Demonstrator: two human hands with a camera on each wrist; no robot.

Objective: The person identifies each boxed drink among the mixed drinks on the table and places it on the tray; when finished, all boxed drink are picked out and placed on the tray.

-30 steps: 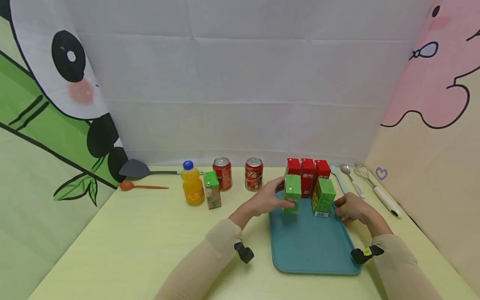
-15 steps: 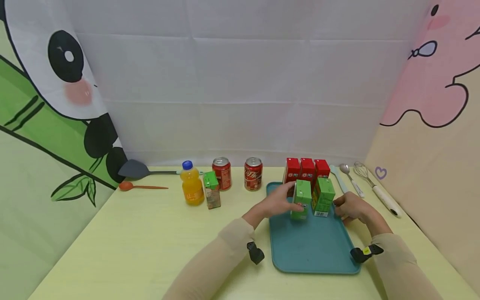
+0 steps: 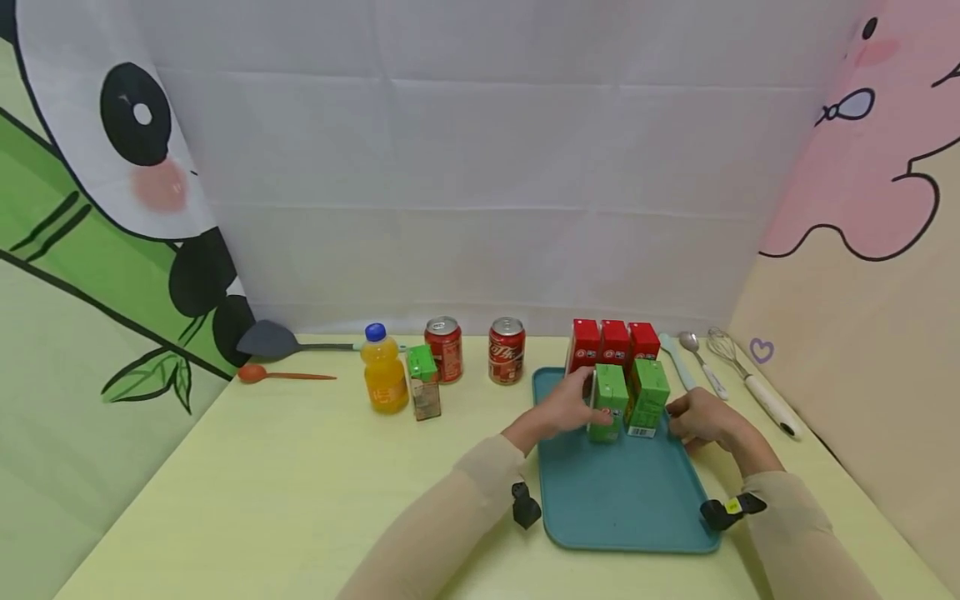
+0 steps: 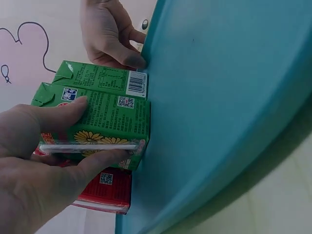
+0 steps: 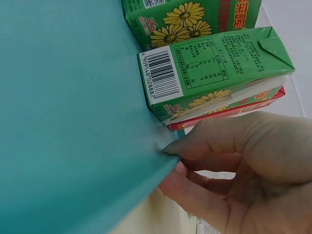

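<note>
My left hand [image 3: 564,406] grips a green drink carton [image 3: 609,398] with yellow flowers, thumb on one face and fingers on the side, over the back part of the teal tray [image 3: 630,508]. To its right stands a second green carton [image 3: 648,395], barcode facing me; in the left wrist view the two are side by side. My right hand [image 5: 234,165] pinches the tray's right rim between thumb and fingers, close to that second carton. Behind the green pair, several red cartons [image 3: 614,340] stand in a row at the tray's back end, their lower parts partly hidden.
Left of the tray stand two red cans [image 3: 507,350], an orange juice bottle [image 3: 386,371] and another green-topped carton [image 3: 424,385]. A dark turner [image 3: 270,340] and an orange spoon [image 3: 255,372] lie far left. At right lie a whisk [image 3: 768,400], a metal spoon [image 3: 701,362] and a pale blue utensil [image 3: 678,362].
My left hand has carried its green carton rightward and slightly toward me, up close to the second green carton. The right hand has stayed on the tray's rim.
</note>
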